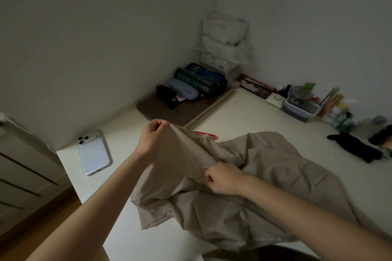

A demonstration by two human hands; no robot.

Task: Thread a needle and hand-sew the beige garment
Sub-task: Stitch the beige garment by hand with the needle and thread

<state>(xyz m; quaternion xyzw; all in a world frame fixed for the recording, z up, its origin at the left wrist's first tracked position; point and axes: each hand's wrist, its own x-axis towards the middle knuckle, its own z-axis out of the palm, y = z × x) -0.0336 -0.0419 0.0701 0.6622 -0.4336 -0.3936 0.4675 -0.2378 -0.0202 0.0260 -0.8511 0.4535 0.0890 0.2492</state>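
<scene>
The beige garment (250,193) lies crumpled on the white table (244,112). My left hand (151,135) pinches a fold of it and lifts that fold above the table. My right hand (222,178) grips the same stretch of cloth lower and to the right, so the fabric is pulled taut between the two hands. No needle or thread is visible in this dim view. A red object (206,134) shows partly behind the raised fold.
A white phone (94,153) lies face down at the table's left edge. Glasses cases (183,91) and pouches sit on a brown mat at the back corner. Jars and boxes (301,106) line the right wall; a black item (356,148) lies right.
</scene>
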